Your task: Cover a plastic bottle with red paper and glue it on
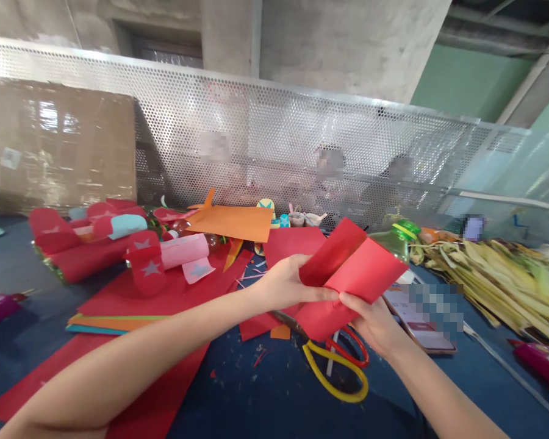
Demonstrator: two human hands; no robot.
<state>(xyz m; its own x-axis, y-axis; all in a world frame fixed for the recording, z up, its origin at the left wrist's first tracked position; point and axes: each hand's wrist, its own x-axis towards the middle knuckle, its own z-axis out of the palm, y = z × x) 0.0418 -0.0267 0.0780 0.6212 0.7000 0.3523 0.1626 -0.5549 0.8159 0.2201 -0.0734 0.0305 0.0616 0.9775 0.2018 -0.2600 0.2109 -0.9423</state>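
A folded sheet of red paper point(357, 274) is held up over the blue table point(265, 396), gripped by both hands. My left hand point(286, 283) pinches its left edge with thumb and fingers closed. My right hand point(375, 326) grips the lower right part from below. Under the paper lie scissors point(341, 369) with yellow and red handles. A phone point(421, 320) lies just right of my right hand.
Red paper planes point(86, 241) with stars and pink rolls sit at the left, on stacked coloured sheets point(128, 317). An orange sheet point(233, 222) lies behind. A green bottle point(400, 238), dried palm leaves point(498, 280) and a perforated metal screen point(274, 140) are at the right and back.
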